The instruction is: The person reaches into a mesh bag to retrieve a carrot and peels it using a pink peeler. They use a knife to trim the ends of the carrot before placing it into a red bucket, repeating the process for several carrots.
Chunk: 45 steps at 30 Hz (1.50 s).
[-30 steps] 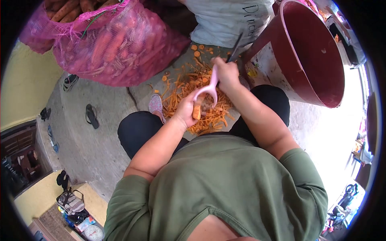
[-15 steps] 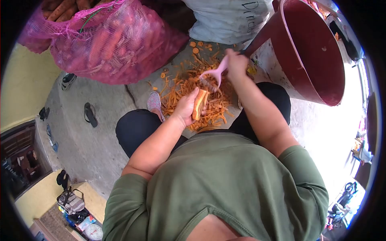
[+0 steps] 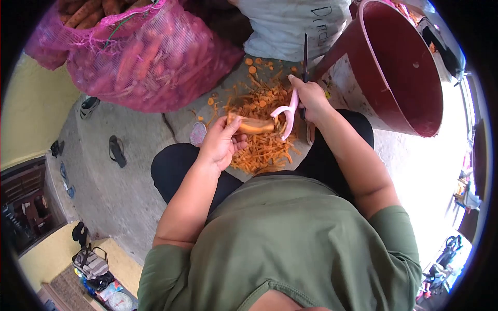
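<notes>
Between its thumb and fingers, my left hand [image 3: 220, 142] grips one end of an orange carrot [image 3: 255, 126], which lies roughly level above a heap of peelings [image 3: 264, 153]. My right hand [image 3: 311, 97] is closed around a pink peeler [image 3: 288, 111] and also a dark knife [image 3: 305, 57], whose blade points away from me. The peeler's head is close to the carrot's right end; whether they touch is unclear. Small round carrot slices [image 3: 252, 69] lie on the floor beyond the heap.
A pink mesh sack of carrots [image 3: 150, 62] stands at the upper left, a white sack [image 3: 290, 28] beyond the peelings. At the right a large red bucket [image 3: 378, 72] leans toward me. A dark slipper [image 3: 117, 151] lies on the concrete floor at left.
The carrot has turned from near upright to roughly level, and my left hand has moved left. My right hand has shifted slightly, with the knife blade now showing upright and the peeler lower.
</notes>
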Motion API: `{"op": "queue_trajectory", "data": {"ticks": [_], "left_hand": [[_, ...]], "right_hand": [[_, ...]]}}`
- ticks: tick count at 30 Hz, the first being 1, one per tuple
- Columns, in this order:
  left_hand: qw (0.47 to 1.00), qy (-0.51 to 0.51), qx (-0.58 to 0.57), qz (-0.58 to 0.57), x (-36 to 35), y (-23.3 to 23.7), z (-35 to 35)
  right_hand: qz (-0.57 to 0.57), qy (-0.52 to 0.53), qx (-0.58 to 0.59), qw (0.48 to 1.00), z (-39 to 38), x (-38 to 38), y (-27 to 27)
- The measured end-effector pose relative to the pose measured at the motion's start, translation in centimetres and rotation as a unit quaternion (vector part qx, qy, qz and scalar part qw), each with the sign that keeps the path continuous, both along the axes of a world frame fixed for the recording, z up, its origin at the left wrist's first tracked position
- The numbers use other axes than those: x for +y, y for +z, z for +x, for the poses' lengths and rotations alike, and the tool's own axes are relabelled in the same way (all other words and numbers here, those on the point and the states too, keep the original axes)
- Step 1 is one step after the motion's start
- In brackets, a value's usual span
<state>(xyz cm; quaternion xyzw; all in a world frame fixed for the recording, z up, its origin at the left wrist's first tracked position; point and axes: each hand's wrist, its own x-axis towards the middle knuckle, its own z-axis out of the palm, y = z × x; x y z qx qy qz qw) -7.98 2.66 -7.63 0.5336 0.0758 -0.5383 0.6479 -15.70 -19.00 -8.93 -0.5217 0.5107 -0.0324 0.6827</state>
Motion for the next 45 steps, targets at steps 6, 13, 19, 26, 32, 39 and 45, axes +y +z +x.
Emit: {"op": "queue_trajectory", "data": {"ticks": [6,13,19,26,32,39,45], "left_hand": [[0.991,-0.011,0.096,-0.089,-0.3,-0.3,-2.5],[0.985,0.025,0.129,-0.110,-1.6,-3.5,-1.9],[0.987,0.006,0.136,-0.081,-2.1,-4.0,-3.8],[0.988,0.008,0.122,-0.089,-2.1,-4.1,-3.2],[0.991,-0.042,0.104,-0.076,-1.5,-5.0,-4.2],[0.989,-0.018,0.119,-0.087,-1.1,-5.2,-3.3],[0.985,0.046,0.138,-0.089,-1.8,-5.1,-4.2]], "right_hand": [[-0.186,0.039,0.047,0.981,-0.5,1.0,-2.2],[-0.149,-0.026,-0.024,0.988,1.5,1.3,-2.6],[-0.304,0.022,0.042,0.952,1.8,3.2,-0.6],[-0.387,-0.062,0.109,0.913,2.6,0.0,-4.5],[-0.371,-0.072,0.105,0.920,2.4,-1.8,-6.9],[-0.312,0.009,0.068,0.948,2.2,3.7,-2.8],[-0.270,0.030,-0.013,0.962,2.1,5.5,-2.9]]}}
